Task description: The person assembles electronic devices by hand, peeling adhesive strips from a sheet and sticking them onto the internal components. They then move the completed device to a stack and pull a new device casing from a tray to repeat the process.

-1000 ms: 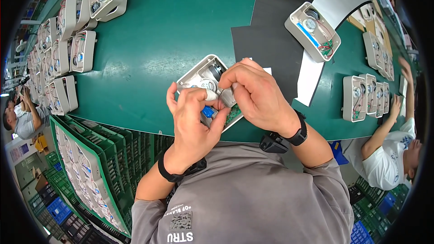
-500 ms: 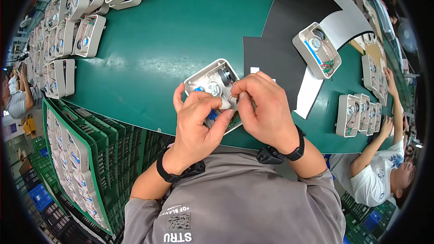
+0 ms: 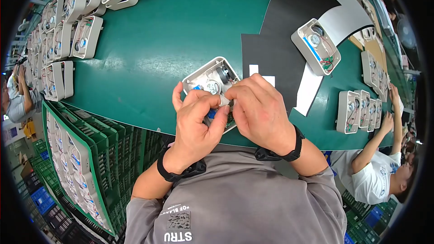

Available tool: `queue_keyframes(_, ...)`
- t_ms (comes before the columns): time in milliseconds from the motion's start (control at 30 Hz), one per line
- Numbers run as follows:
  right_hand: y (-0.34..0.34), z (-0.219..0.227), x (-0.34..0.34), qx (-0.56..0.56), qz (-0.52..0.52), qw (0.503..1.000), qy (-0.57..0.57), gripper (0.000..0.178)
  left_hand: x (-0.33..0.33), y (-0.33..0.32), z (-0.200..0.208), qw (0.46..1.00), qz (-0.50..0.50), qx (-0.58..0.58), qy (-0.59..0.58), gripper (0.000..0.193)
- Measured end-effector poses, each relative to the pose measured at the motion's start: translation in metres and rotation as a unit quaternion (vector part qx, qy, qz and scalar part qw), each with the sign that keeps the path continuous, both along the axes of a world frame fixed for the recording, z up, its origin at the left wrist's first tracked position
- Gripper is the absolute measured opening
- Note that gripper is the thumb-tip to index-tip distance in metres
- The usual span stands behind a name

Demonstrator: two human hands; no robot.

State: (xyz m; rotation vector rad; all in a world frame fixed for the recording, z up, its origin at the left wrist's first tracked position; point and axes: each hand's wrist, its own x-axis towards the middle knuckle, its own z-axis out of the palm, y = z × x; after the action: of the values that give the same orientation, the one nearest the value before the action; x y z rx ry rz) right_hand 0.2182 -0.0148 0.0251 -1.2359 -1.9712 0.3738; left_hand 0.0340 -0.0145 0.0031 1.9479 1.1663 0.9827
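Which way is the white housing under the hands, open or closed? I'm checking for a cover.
Open: the white housing shows its round parts inside, no cover; both hands hide its near half.

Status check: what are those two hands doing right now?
Left hand and right hand pinching small white part. Over open white plastic housing. Nothing blocking.

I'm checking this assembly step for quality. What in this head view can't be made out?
- Small pale part pinched between the left hand and right hand: mostly covered by fingers, kind unclear.
- Near half of the open white housing: hidden under both hands.
- Housings in the green tray: bent by the fisheye rim, details too small.
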Motion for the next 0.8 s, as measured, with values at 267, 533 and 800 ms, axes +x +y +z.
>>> queue_keyframes(267,0.001,0.008,0.014,-0.181,0.032,0.974,0.135,0.021,0.003,0.001,-0.004,0.999,0.005,0.029,0.023,0.018)
queue_keyframes(533,0.004,0.012,0.027,-0.169,0.074,0.977,0.104,0.021,-0.001,0.000,-0.007,0.999,-0.003,0.036,0.027,0.021)
queue_keyframes(800,0.002,0.004,0.020,-0.053,-0.008,0.994,0.098,0.022,-0.004,-0.002,0.001,0.999,-0.037,-0.020,-0.005,0.046)
